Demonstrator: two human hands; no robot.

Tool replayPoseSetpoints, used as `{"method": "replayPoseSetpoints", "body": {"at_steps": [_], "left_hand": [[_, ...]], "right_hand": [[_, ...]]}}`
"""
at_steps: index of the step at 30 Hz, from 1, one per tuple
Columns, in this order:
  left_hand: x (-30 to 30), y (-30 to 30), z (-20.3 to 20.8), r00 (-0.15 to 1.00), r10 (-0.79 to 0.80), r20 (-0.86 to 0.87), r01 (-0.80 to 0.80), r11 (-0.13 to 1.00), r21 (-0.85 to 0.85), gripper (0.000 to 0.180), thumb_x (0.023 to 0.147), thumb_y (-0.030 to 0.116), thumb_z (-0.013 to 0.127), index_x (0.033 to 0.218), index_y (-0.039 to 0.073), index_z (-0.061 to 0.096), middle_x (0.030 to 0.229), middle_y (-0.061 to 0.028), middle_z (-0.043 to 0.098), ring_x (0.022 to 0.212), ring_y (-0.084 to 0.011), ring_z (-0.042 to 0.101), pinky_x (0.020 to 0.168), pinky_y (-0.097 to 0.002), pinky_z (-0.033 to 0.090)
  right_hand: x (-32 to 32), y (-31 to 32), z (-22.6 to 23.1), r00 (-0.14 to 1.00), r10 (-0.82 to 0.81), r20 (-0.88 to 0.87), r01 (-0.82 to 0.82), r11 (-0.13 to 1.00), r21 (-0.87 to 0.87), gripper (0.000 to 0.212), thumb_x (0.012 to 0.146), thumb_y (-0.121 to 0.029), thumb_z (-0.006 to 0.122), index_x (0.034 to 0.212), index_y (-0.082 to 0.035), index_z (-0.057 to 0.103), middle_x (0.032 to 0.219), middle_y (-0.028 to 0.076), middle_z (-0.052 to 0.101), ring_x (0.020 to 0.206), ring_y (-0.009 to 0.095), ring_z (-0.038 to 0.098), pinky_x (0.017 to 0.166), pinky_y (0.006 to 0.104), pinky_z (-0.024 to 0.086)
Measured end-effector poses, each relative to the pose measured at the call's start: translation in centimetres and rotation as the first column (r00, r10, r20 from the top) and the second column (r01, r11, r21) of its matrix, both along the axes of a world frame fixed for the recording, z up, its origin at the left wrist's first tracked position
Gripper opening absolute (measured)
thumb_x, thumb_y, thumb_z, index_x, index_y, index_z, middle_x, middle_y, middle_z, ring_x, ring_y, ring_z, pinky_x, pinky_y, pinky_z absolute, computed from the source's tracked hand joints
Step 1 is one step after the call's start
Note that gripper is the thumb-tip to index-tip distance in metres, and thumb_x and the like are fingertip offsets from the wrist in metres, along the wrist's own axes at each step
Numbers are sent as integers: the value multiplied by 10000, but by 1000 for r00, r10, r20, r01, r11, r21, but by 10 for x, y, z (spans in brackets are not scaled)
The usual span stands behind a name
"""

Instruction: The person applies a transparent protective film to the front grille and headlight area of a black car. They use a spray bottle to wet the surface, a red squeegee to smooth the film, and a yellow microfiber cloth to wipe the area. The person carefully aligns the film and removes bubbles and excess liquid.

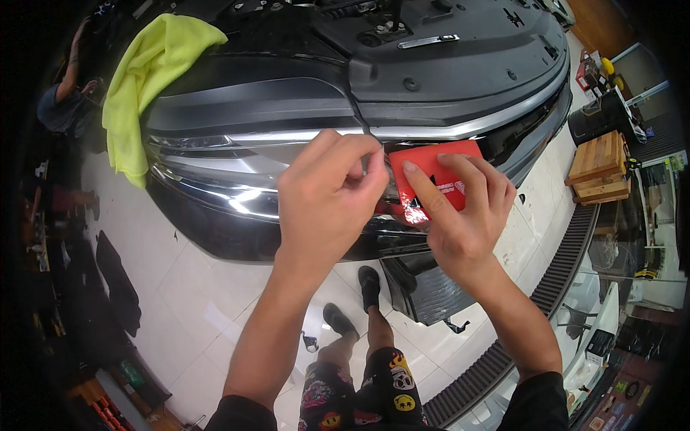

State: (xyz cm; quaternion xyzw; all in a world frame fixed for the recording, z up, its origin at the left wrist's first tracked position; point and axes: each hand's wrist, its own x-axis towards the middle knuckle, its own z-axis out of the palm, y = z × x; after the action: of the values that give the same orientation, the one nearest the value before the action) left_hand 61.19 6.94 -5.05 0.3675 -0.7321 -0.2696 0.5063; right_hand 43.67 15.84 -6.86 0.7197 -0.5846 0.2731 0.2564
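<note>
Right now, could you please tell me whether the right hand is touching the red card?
Touching: the head view shows the right hand over the red card, its fingertips resting on the card's face with no gap visible.

The card (427,154) is red, flat and roughly square, with pale print and glare on its lower left corner; slightly tilted, it stands before the car (287,100), just right of the glossy headlight (241,195).
</note>
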Motion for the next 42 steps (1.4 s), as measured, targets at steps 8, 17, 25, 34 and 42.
{"method": "replayPoseSetpoints", "body": {"at_steps": [8,17,25,34,42], "left_hand": [[0,-3,-1,1000,1,6,-1,999,-39,153,805,-78,774,925,15,759,706,-27,574,605,-80,528,538,-239,463],[3,-7,7,996,-5,88,12,996,-90,152,809,-80,774,931,7,755,701,-38,564,601,-97,544,538,-250,475],[6,-10,19,984,-49,170,57,998,-39,152,825,-71,774,952,9,752,708,-40,584,599,-95,549,532,-246,462],[11,-6,29,971,-46,233,52,998,-21,122,846,-51,772,954,4,760,724,-39,610,592,-89,549,532,-235,460],[17,2,36,997,-38,71,8,924,381,290,913,-7,757,1183,2,652,780,31,552,676,-7,532,587,-182,428]], "right_hand": [[15,-6,7,998,-29,62,28,1000,12,631,646,-69,723,1251,-241,776,1212,56,623,1100,277,583,861,473,388],[22,-10,17,995,-79,63,76,996,43,608,654,-92,748,1250,-211,763,1164,32,626,1048,241,589,864,493,394],[23,-14,18,992,-124,-12,125,990,67,469,755,-182,714,1222,-183,754,1134,42,622,1021,244,598,859,519,411],[24,-17,26,994,-104,-22,104,995,8,383,772,-213,699,1148,-156,750,1019,31,591,913,236,579,832,533,432],[16,-8,27,992,-72,107,68,997,42,373,825,-205,681,1192,-144,721,1107,54,617,1067,273,577,891,521,429]]}}
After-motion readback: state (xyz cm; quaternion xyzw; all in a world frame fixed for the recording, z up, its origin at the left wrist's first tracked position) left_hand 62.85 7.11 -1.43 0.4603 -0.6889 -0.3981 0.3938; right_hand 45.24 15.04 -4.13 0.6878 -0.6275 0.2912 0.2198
